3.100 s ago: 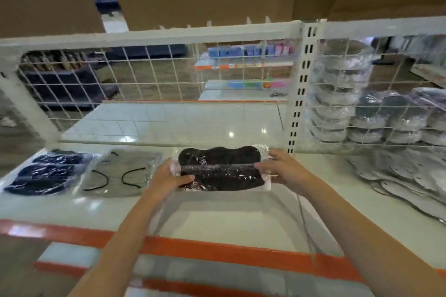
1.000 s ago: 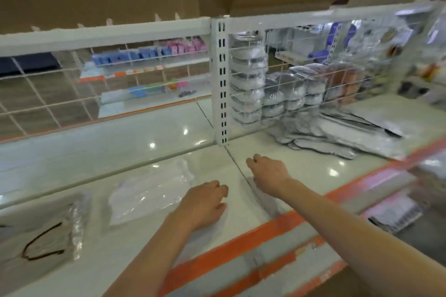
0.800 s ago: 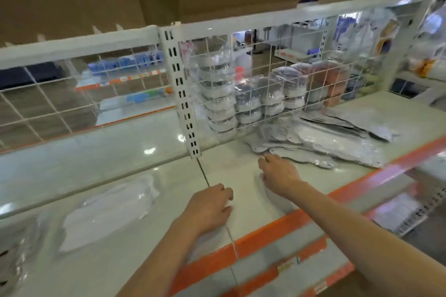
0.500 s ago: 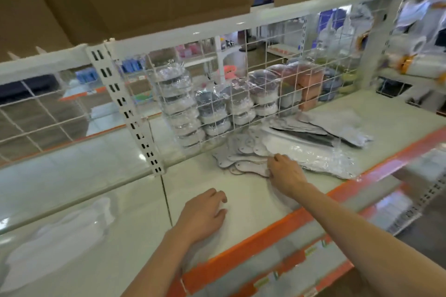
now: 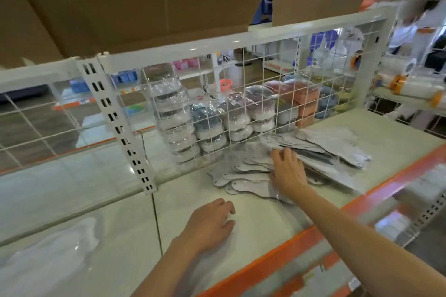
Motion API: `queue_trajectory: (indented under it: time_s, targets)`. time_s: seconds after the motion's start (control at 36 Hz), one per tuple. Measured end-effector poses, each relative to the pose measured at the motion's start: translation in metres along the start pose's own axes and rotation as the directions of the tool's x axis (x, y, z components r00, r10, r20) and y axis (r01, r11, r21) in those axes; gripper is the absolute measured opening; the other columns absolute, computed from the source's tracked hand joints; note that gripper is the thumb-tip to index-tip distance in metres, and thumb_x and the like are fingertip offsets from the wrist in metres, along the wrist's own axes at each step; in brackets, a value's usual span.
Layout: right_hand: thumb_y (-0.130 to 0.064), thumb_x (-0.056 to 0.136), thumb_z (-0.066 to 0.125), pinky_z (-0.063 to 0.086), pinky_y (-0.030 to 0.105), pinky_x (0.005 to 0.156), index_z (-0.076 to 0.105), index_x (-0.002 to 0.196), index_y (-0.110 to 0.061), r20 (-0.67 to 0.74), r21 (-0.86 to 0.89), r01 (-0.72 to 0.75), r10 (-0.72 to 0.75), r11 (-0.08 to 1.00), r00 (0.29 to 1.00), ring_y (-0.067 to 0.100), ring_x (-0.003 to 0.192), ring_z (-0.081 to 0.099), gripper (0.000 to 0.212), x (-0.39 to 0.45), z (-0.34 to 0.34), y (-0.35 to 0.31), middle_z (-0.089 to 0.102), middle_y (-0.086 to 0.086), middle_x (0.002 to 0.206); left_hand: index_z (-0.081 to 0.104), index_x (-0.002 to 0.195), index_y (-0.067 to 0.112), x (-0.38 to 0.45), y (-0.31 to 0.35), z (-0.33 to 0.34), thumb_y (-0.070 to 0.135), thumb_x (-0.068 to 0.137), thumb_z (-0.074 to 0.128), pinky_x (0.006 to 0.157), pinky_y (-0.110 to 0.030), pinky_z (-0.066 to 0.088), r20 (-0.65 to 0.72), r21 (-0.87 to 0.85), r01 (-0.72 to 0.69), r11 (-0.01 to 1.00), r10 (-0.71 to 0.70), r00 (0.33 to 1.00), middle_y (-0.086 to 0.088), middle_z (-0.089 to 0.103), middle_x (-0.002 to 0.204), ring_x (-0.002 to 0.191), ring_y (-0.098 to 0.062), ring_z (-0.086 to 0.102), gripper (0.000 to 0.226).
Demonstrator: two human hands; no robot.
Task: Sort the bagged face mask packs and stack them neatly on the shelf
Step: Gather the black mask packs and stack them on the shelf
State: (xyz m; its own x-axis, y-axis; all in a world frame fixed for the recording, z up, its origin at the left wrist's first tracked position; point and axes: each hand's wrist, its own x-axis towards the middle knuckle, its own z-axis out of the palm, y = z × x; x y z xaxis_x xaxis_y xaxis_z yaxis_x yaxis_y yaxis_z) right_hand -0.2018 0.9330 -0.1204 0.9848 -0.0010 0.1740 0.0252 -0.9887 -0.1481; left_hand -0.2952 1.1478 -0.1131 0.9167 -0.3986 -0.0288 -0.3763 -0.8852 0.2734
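A loose heap of bagged face mask packs (image 5: pixel 311 152), grey and clear-wrapped, lies fanned out on the white shelf (image 5: pixel 265 222) at the right, against the wire back. My right hand (image 5: pixel 287 169) rests on the left part of that heap, fingers spread over the packs. My left hand (image 5: pixel 212 222) hovers low over the bare shelf board in front, fingers loosely bent, holding nothing. One blurred clear-bagged pack (image 5: pixel 48 255) lies at the lower left on the neighbouring shelf section.
A white wire grid (image 5: pixel 265 94) backs the shelf, with a slotted upright post (image 5: pixel 120 123) at the left. Behind the grid stand stacked wrapped goods (image 5: pixel 241 113). An orange shelf lip (image 5: pixel 301 243) runs along the front. Cardboard boxes (image 5: pixel 144 0) sit above.
The view has swung right, away from the sorted packs. My right hand has reached forward onto the heap of packs. My left hand has stayed low over the shelf, holding nothing.
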Motion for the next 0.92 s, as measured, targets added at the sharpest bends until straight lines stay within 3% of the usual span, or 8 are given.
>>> queue_trajectory:
  time_s: [0.31,0.44,0.53,0.61,0.67,0.75,0.83,0.92]
  targets:
    - [-0.022,0.095,0.045,0.036,0.040,0.103,0.034,0.139,-0.017,0.195,-0.074,0.069,-0.053,0.995,0.979,0.027,0.131,0.037,0.046,0.026,0.010,0.004,0.040,0.006,0.142,0.053,0.119,0.024,-0.012,-0.018,-0.006,0.033,0.095,0.045,0.086,-0.026,0.042,-0.065,-0.070,0.215,0.974,-0.219,0.973,0.006,0.055,0.109,0.100,-0.013,0.054,0.027]
    - [-0.031,0.092,0.053,0.042,0.033,0.090,0.052,0.111,-0.017,0.262,-0.044,0.262,-0.242,0.964,0.934,0.025,0.113,0.051,0.023,0.022,0.005,-0.004,0.054,0.006,0.121,0.056,0.116,0.022,-0.002,-0.013,-0.002,0.032,0.094,0.049,0.081,-0.022,0.040,-0.055,-0.151,0.268,0.952,-0.278,0.959,0.004,0.058,0.108,0.090,-0.011,0.052,0.025]
    - [-0.041,0.091,0.057,0.033,0.023,0.060,0.044,0.069,-0.021,0.405,0.301,0.312,-0.417,0.901,0.814,0.018,0.077,0.050,0.032,0.012,-0.013,-0.017,0.052,-0.003,0.074,0.057,0.115,0.023,0.006,-0.009,0.005,0.042,0.091,0.056,0.076,-0.019,0.044,-0.116,-0.329,0.336,0.883,-0.391,0.913,0.007,0.058,0.106,0.085,-0.006,0.052,0.030]
    - [-0.031,0.091,0.059,0.038,0.019,0.059,0.055,0.063,-0.018,0.448,0.800,-0.066,-0.522,0.596,0.725,0.012,0.062,0.051,0.031,-0.001,-0.032,-0.035,0.054,-0.007,0.059,0.053,0.121,0.022,0.010,0.001,0.003,0.061,0.076,0.063,0.083,-0.019,0.047,-0.110,-0.660,0.346,0.666,-0.542,0.833,0.010,0.056,0.115,0.101,-0.009,0.057,0.061]
    - [-0.028,0.090,0.060,0.049,0.024,0.072,0.067,0.082,-0.010,0.458,0.879,-0.264,-0.547,0.397,0.701,0.019,0.074,0.062,0.021,-0.003,-0.037,-0.041,0.069,0.004,0.076,0.056,0.122,0.019,0.009,0.007,-0.002,0.072,0.062,0.065,0.098,-0.033,0.047,-0.006,-0.894,0.235,0.380,-0.536,0.844,0.006,0.062,0.120,0.109,-0.013,0.060,0.081]
    - [-0.022,0.091,0.059,0.047,0.014,0.063,0.066,0.084,-0.007,0.448,0.890,-0.290,-0.559,0.351,0.698,0.007,0.068,0.065,0.018,-0.002,-0.041,-0.046,0.070,-0.003,0.070,0.057,0.124,0.012,0.006,0.013,-0.006,0.042,0.075,0.067,0.097,-0.037,0.047,0.077,-0.997,0.059,-0.051,-0.501,0.862,-0.006,0.068,0.116,0.109,-0.022,0.063,0.058]
    - [-0.013,0.091,0.059,0.038,0.006,0.045,0.060,0.073,-0.012,0.398,0.910,-0.245,-0.543,0.334,0.739,-0.005,0.044,0.054,0.018,0.000,-0.042,-0.049,0.060,-0.012,0.048,0.062,0.116,0.008,0.006,0.017,-0.004,0.020,0.082,0.064,0.089,-0.038,0.050,0.080,-0.988,-0.002,-0.155,-0.519,0.851,-0.011,0.069,0.112,0.107,-0.026,0.064,0.036]
    - [-0.018,0.086,0.066,0.041,0.008,0.050,0.058,0.072,-0.017,0.386,0.907,-0.214,-0.512,0.363,0.768,0.000,0.058,0.059,0.017,0.003,-0.039,-0.051,0.063,-0.012,0.059,0.065,0.108,0.005,0.007,0.016,-0.003,0.010,0.089,0.058,0.072,-0.028,0.055,0.071,-0.988,-0.029,-0.155,-0.606,0.793,-0.012,0.072,0.103,0.096,-0.023,0.069,0.020]
